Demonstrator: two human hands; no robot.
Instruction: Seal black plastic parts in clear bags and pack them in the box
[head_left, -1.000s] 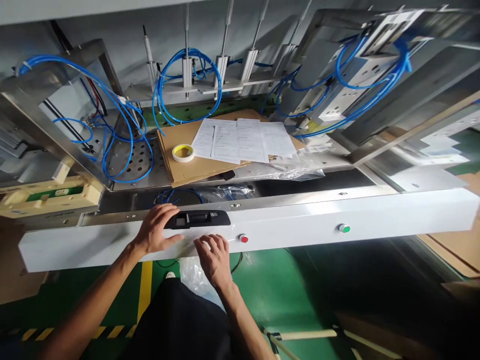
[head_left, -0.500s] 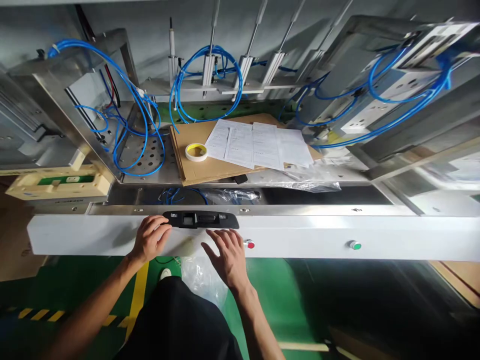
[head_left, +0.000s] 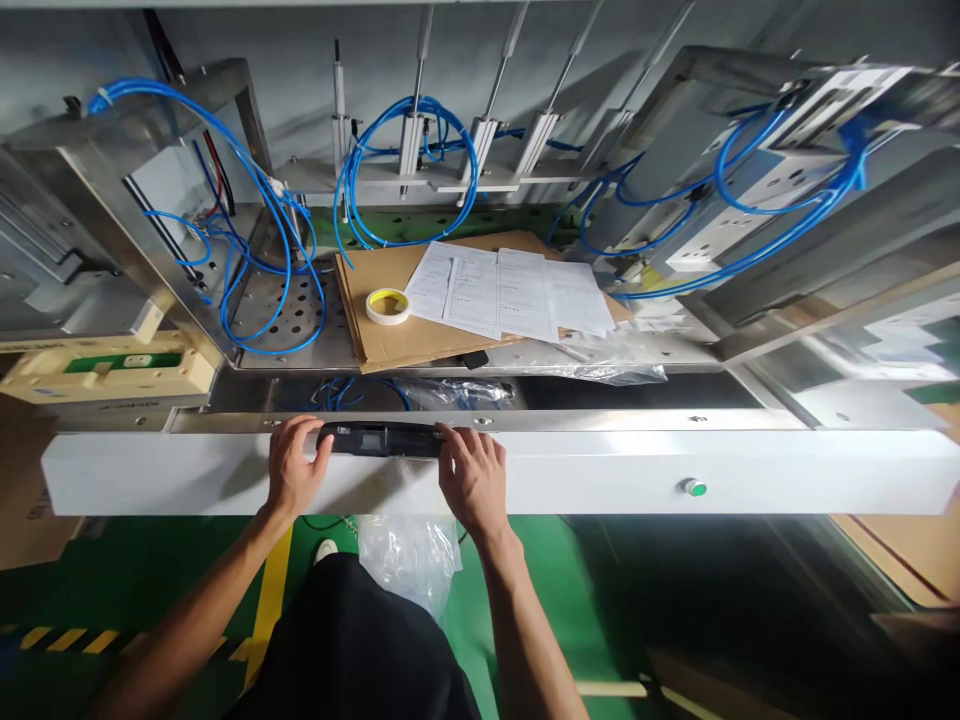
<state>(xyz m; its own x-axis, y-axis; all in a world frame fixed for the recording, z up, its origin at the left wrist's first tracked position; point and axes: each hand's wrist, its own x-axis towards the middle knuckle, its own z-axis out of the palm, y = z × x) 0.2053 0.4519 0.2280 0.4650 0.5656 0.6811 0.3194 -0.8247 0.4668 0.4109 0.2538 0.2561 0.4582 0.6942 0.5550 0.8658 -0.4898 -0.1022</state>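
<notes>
A long black plastic trim piece (head_left: pixel 382 440) with a square recess near its middle lies across the front edge of the machine. My left hand (head_left: pixel 295 468) grips its left end, thumb in front and fingers behind. At the other end my right hand (head_left: pixel 474 478) is closed on the piece, its fingertips over the top. Parts of both ends are covered by my fingers. The white front panel (head_left: pixel 585 475) of the machine runs beneath the piece and my hands.
Behind lies a cardboard sheet (head_left: pixel 390 345) bearing printed papers (head_left: pixel 517 295) and a tape roll (head_left: pixel 388 307). Blue air hoses (head_left: pixel 409 240) loop around the metal cylinders. A green button (head_left: pixel 695 487) sits on the panel at right. A clear plastic bag (head_left: pixel 409 560) hangs below.
Both hands have closed on the ends of the black trim piece, which now appears tilted. My right hand moved right and up, covering the red button. The view shifted slightly.
</notes>
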